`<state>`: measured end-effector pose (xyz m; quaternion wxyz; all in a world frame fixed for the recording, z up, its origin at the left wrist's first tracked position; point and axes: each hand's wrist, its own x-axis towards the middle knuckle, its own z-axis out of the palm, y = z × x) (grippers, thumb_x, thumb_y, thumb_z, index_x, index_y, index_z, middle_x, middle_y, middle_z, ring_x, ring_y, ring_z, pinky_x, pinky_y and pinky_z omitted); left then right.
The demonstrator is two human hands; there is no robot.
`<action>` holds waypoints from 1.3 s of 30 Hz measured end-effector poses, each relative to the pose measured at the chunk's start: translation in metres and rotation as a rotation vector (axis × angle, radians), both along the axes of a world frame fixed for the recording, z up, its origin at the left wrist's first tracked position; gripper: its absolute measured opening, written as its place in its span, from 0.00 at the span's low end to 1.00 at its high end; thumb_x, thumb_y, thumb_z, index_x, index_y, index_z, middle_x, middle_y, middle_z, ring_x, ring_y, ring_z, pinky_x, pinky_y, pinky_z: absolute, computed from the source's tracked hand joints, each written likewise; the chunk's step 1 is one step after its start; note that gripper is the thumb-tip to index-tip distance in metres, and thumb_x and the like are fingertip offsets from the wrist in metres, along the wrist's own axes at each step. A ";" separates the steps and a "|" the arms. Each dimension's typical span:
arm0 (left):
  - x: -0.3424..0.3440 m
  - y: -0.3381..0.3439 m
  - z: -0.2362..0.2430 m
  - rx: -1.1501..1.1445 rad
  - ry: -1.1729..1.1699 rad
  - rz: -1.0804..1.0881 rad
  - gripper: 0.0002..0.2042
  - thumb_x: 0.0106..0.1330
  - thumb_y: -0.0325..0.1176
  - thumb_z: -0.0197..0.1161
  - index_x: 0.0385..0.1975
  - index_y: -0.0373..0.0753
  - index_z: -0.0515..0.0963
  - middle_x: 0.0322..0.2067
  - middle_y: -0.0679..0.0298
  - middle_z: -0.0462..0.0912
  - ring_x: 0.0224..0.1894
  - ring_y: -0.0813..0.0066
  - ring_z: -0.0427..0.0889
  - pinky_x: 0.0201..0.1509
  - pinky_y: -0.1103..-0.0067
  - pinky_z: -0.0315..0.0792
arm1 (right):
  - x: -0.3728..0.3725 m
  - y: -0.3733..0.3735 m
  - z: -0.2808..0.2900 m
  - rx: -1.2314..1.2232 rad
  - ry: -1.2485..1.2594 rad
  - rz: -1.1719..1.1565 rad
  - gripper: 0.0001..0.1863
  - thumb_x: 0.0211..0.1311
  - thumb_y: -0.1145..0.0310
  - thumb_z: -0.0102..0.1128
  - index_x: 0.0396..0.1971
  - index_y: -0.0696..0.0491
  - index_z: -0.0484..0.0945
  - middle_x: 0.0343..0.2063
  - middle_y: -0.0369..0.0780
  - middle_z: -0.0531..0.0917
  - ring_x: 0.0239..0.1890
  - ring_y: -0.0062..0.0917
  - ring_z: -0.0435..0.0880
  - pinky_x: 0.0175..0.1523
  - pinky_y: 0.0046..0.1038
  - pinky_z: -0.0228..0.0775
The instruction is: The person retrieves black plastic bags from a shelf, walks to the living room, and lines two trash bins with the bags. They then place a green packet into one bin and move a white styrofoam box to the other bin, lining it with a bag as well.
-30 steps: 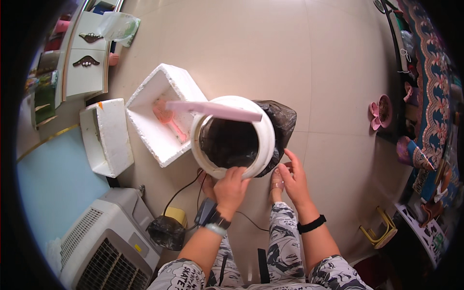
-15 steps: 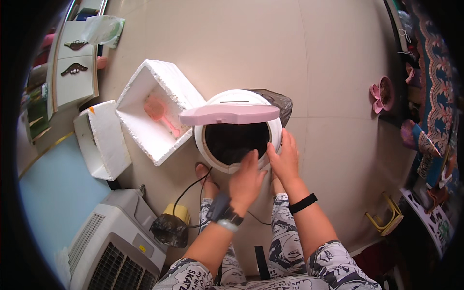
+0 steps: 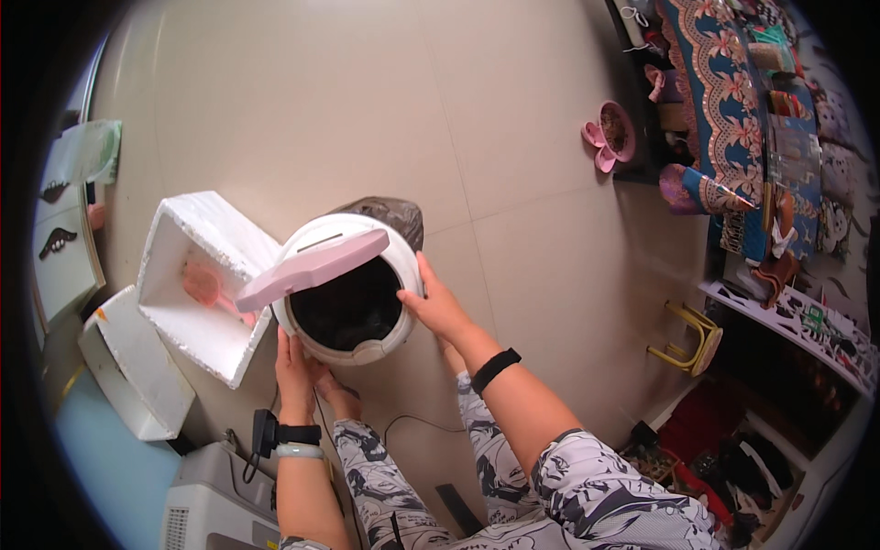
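Note:
A round white trash bin (image 3: 409,263) stands before me with its pink lid (image 3: 316,269) raised. Its inside is dark, apparently lined with black plastic. My right hand (image 3: 434,301) grips the bin's right side, thumb over the rim and fingers along the outer wall. Against the lower left wall lies my left hand (image 3: 295,374), its fingers pointing up and partly hidden by the bin. A crumpled dark plastic bag (image 3: 390,216) shows behind the bin.
Left of the bin lies a white foam box (image 3: 216,206) with a pink scoop (image 3: 203,286) inside; a foam lid (image 3: 137,367) leans nearby. A grey-white air cooler (image 3: 206,495) is lower left. A pink bowl (image 3: 616,128) and a yellow stool (image 3: 687,341) stand right.
My left hand has moved from the bin's front opening to its left side. My view has turned rightward, and the bin appears farther left and tilted in the picture.

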<state>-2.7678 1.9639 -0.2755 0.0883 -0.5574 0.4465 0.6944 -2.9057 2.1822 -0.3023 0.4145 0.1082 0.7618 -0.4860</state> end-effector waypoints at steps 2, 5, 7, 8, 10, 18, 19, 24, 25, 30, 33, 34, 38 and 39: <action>-0.008 0.005 0.006 -0.037 -0.010 -0.031 0.24 0.70 0.38 0.47 0.66 0.48 0.53 0.40 0.72 0.73 0.36 0.80 0.75 0.32 0.83 0.73 | -0.004 0.008 0.005 -0.125 -0.274 -0.122 0.40 0.52 0.69 0.62 0.65 0.54 0.52 0.57 0.48 0.68 0.52 0.33 0.73 0.55 0.31 0.66; -0.024 0.022 0.007 0.001 -0.110 -0.119 0.26 0.70 0.38 0.47 0.67 0.49 0.50 0.40 0.72 0.72 0.35 0.80 0.74 0.34 0.82 0.74 | 0.000 0.034 0.001 -0.011 -0.010 -0.018 0.37 0.50 0.68 0.63 0.62 0.51 0.59 0.50 0.44 0.72 0.48 0.31 0.75 0.48 0.29 0.72; -0.040 0.046 0.001 0.086 -0.025 -0.121 0.28 0.70 0.41 0.48 0.68 0.48 0.48 0.47 0.68 0.71 0.44 0.76 0.73 0.45 0.77 0.74 | 0.006 0.077 -0.006 -0.185 -0.121 -0.401 0.28 0.51 0.72 0.61 0.55 0.49 0.65 0.42 0.38 0.74 0.42 0.25 0.76 0.37 0.26 0.74; -0.050 0.060 -0.004 0.155 0.134 -0.078 0.29 0.70 0.42 0.48 0.68 0.47 0.47 0.56 0.63 0.62 0.51 0.69 0.70 0.51 0.73 0.70 | 0.007 0.104 -0.012 -0.055 -0.156 -0.451 0.19 0.54 0.72 0.58 0.47 0.49 0.69 0.37 0.35 0.73 0.36 0.23 0.77 0.36 0.29 0.74; -0.075 0.089 -0.016 0.263 0.279 -0.036 0.30 0.70 0.45 0.48 0.67 0.42 0.48 0.65 0.57 0.54 0.60 0.62 0.66 0.59 0.69 0.65 | 0.011 0.161 -0.023 -0.110 -0.218 -0.758 0.21 0.55 0.69 0.60 0.48 0.49 0.65 0.38 0.36 0.71 0.40 0.27 0.74 0.37 0.37 0.75; -0.050 0.104 -0.083 0.232 0.017 -0.101 0.25 0.68 0.47 0.51 0.60 0.39 0.61 0.53 0.59 0.70 0.47 0.71 0.76 0.46 0.77 0.72 | -0.041 0.310 -0.037 -0.371 -0.012 -1.391 0.25 0.52 0.63 0.56 0.48 0.60 0.65 0.50 0.48 0.70 0.52 0.44 0.69 0.57 0.52 0.64; -0.026 0.091 -0.092 0.194 -0.055 -0.108 0.24 0.68 0.46 0.51 0.59 0.40 0.62 0.52 0.60 0.70 0.46 0.72 0.76 0.45 0.78 0.72 | -0.050 0.314 -0.038 -0.211 0.062 -1.502 0.26 0.52 0.63 0.56 0.49 0.61 0.65 0.52 0.48 0.68 0.55 0.45 0.67 0.58 0.55 0.63; 0.103 0.043 -0.110 -0.134 -0.317 0.054 0.20 0.67 0.44 0.50 0.55 0.40 0.68 0.43 0.64 0.76 0.37 0.75 0.79 0.34 0.78 0.73 | -0.068 0.319 -0.037 -0.396 0.068 -1.436 0.33 0.63 0.49 0.51 0.54 0.63 0.60 0.60 0.49 0.59 0.62 0.48 0.58 0.62 0.59 0.57; 0.129 0.040 -0.105 -0.164 -0.374 0.127 0.20 0.67 0.43 0.50 0.54 0.40 0.69 0.42 0.65 0.76 0.36 0.76 0.79 0.33 0.79 0.73 | -0.067 0.316 -0.033 -0.427 -0.005 -1.475 0.35 0.63 0.48 0.50 0.55 0.64 0.58 0.61 0.51 0.57 0.63 0.50 0.57 0.62 0.60 0.56; 0.241 0.032 -0.069 -0.061 -0.448 0.233 0.18 0.67 0.40 0.52 0.53 0.40 0.70 0.40 0.65 0.77 0.32 0.77 0.78 0.29 0.82 0.71 | -0.034 0.259 -0.024 0.248 -0.087 -0.910 0.33 0.65 0.53 0.50 0.59 0.60 0.53 0.57 0.53 0.61 0.49 0.47 0.75 0.46 0.48 0.76; 0.293 0.049 -0.052 0.014 -0.575 0.290 0.18 0.67 0.40 0.51 0.54 0.40 0.69 0.41 0.65 0.77 0.33 0.77 0.78 0.28 0.83 0.71 | -0.003 0.172 -0.019 0.287 -0.088 -0.261 0.24 0.63 0.64 0.52 0.56 0.58 0.65 0.44 0.43 0.76 0.38 0.32 0.80 0.34 0.32 0.76; 0.308 0.055 -0.049 0.036 -0.583 0.264 0.18 0.67 0.40 0.51 0.54 0.41 0.69 0.42 0.65 0.77 0.34 0.76 0.78 0.30 0.82 0.71 | 0.006 0.133 -0.021 0.262 -0.050 -0.113 0.21 0.63 0.67 0.52 0.55 0.57 0.68 0.40 0.41 0.79 0.36 0.28 0.81 0.32 0.28 0.75; 0.361 0.075 -0.041 0.246 -0.656 0.519 0.25 0.67 0.49 0.48 0.59 0.41 0.63 0.51 0.59 0.73 0.45 0.67 0.77 0.42 0.70 0.72 | 0.028 -0.036 -0.018 -0.061 -0.104 0.293 0.19 0.64 0.70 0.51 0.55 0.57 0.68 0.43 0.40 0.78 0.35 0.23 0.80 0.35 0.23 0.73; 0.374 0.075 -0.042 0.282 -0.669 0.630 0.26 0.67 0.51 0.47 0.60 0.41 0.62 0.52 0.58 0.72 0.47 0.65 0.76 0.44 0.68 0.72 | 0.031 -0.079 -0.018 -0.017 -0.062 0.402 0.19 0.63 0.71 0.50 0.54 0.58 0.69 0.43 0.40 0.78 0.35 0.22 0.80 0.35 0.22 0.72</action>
